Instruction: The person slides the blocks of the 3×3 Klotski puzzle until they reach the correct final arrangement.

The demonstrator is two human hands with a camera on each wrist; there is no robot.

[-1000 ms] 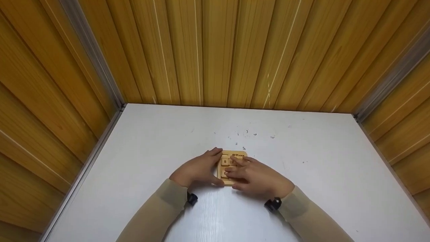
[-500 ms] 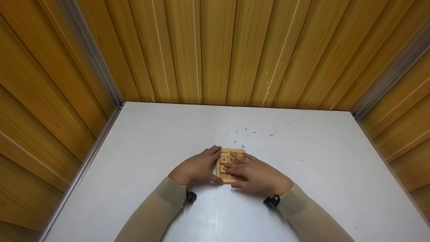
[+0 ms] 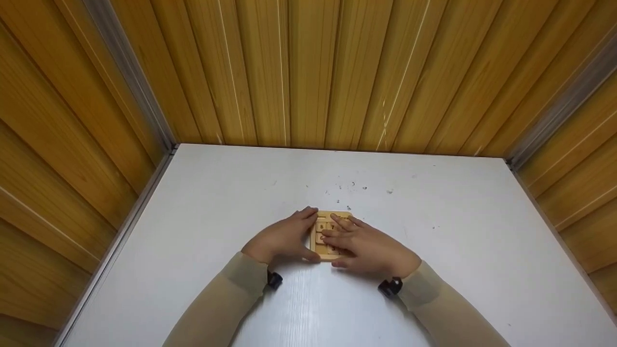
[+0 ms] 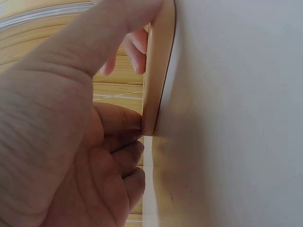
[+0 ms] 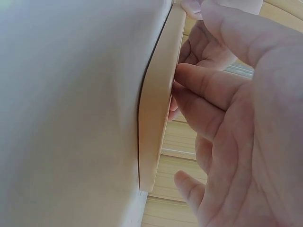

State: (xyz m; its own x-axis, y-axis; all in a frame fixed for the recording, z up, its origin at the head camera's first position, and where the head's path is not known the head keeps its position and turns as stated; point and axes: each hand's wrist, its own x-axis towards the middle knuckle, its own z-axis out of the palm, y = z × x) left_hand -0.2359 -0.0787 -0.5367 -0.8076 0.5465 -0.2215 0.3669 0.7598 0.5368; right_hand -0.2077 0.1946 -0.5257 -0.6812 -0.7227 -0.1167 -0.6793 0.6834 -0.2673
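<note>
A small wooden number sliding puzzle (image 3: 324, 257) lies flat on the white table. My left hand (image 3: 282, 237) grips its left side, the thumb at the near corner and the fingers at the far corner. My right hand (image 3: 373, 248) is spread over the right part, and its fingertips touch the number tiles (image 3: 322, 227). The right hand covers several tiles. A bare slot shows at the lower left of the tray. In the left wrist view the thumb lies against the puzzle's edge (image 4: 158, 71). In the right wrist view fairly straight fingers (image 5: 208, 87) meet the top face of the board (image 5: 156, 113).
The white table (image 3: 217, 193) extends around the puzzle, with dark specks and scuffs (image 3: 354, 185) beyond it. Yellow wood-patterned panels (image 3: 308, 72) stand at the back and both sides, with grey metal posts (image 3: 130, 72) at the corners.
A left-column tile has slid away from me toward the tile marked 8, baring the lower-left slot. Another tile now shows beside that slot. The left hand keeps its hold.
</note>
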